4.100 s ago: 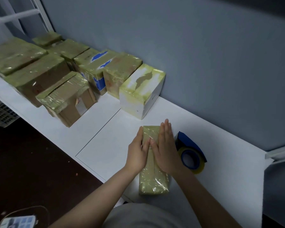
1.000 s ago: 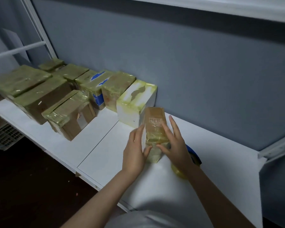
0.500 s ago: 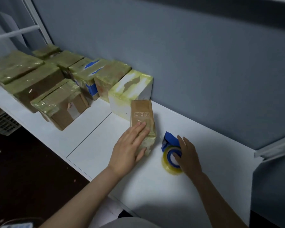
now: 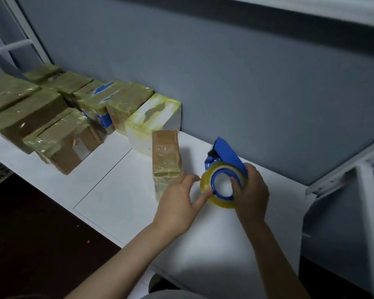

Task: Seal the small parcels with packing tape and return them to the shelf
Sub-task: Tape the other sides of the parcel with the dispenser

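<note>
A small brown parcel (image 4: 165,156), partly wrapped in clear tape, lies flat on the white shelf (image 4: 121,190). Just right of it, my right hand (image 4: 249,190) grips the blue tape dispenser with its yellowish roll (image 4: 222,175), fingers hooked through the roll's core. My left hand (image 4: 179,199) is between parcel and roll. Its fingertips touch the roll's left rim, and it no longer rests on the parcel.
Several taped boxes (image 4: 58,117) stand in rows along the shelf's left half against the grey wall; a white box (image 4: 153,119) is nearest the small parcel. A white metal frame post (image 4: 363,190) rises at right. Dark floor lies below the front edge.
The parcel was turned over and laid flat beside the white box. My right hand took up the tape dispenser; my left hand left the parcel and reached to the roll.
</note>
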